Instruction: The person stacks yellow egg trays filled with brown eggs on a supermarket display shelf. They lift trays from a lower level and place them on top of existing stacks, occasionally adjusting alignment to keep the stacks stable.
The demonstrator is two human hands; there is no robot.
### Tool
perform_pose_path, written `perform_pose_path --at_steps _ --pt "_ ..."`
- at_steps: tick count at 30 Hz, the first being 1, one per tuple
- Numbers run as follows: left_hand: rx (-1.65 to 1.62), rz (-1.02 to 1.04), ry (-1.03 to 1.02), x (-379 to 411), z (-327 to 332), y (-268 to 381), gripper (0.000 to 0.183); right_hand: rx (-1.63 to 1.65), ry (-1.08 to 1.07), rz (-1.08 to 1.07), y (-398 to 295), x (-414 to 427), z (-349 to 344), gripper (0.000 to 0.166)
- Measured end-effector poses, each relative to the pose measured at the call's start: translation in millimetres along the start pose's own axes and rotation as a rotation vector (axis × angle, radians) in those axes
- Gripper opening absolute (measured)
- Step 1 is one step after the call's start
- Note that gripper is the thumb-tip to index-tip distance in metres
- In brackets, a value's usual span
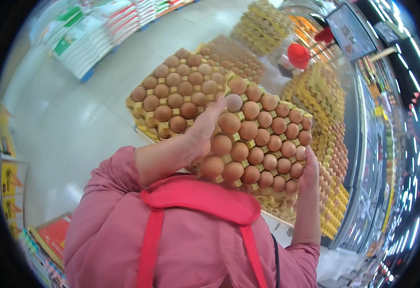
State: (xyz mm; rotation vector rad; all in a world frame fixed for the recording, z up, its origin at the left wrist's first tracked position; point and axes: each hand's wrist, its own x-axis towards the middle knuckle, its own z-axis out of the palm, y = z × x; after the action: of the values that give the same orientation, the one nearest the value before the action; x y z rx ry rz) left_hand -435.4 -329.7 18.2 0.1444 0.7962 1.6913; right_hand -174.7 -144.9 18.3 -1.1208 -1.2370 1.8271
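A yellow pulp egg tray full of brown eggs (261,137) is held tilted in front of my chest. My left hand (207,126) presses against its left side, fingers along the edge. At the opposite side, my right hand (309,167) grips the edge beside the eggs. Just beyond my left hand lies a stack of egg trays (174,90), its top tray holding brown eggs with an unfilled pocket or so near the front. Whether the held tray rests on anything underneath is hidden.
More stacked egg trays stand on the right (318,97) and at the back (262,28). White packaged bags (78,46) are piled at the upper left. A glass-fronted store case (357,201) runs along the right. Red and yellow boxes (53,234) sit at the lower left.
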Motion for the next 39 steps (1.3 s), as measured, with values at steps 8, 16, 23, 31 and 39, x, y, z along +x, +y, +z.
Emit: perform_pose_path --at_steps 8,16,23,31,39 --pt "-0.321 0.285 0.126 -33.4 -32.9 5.5 0.056 -0.240 -0.451 0.050 -26.7 95.3 101.1 0.051" --pt "-0.362 0.608 0.292 -70.8 -44.0 -4.6 0.049 -0.694 -0.858 -0.178 -10.3 164.8 237.2 0.066" --pt "-0.346 0.642 0.357 -65.9 -55.3 -12.3 0.051 -0.827 -0.938 -0.158 13.1 199.8 276.8 0.069" --pt "-0.340 0.561 0.311 -53.7 -66.8 -26.7 0.041 -0.919 -0.976 -0.184 10.0 211.7 284.9 0.060" --pt "-0.143 0.379 0.341 -65.2 -76.5 -15.6 0.043 -1.026 -1.036 -0.213 17.2 225.2 288.9 0.048"
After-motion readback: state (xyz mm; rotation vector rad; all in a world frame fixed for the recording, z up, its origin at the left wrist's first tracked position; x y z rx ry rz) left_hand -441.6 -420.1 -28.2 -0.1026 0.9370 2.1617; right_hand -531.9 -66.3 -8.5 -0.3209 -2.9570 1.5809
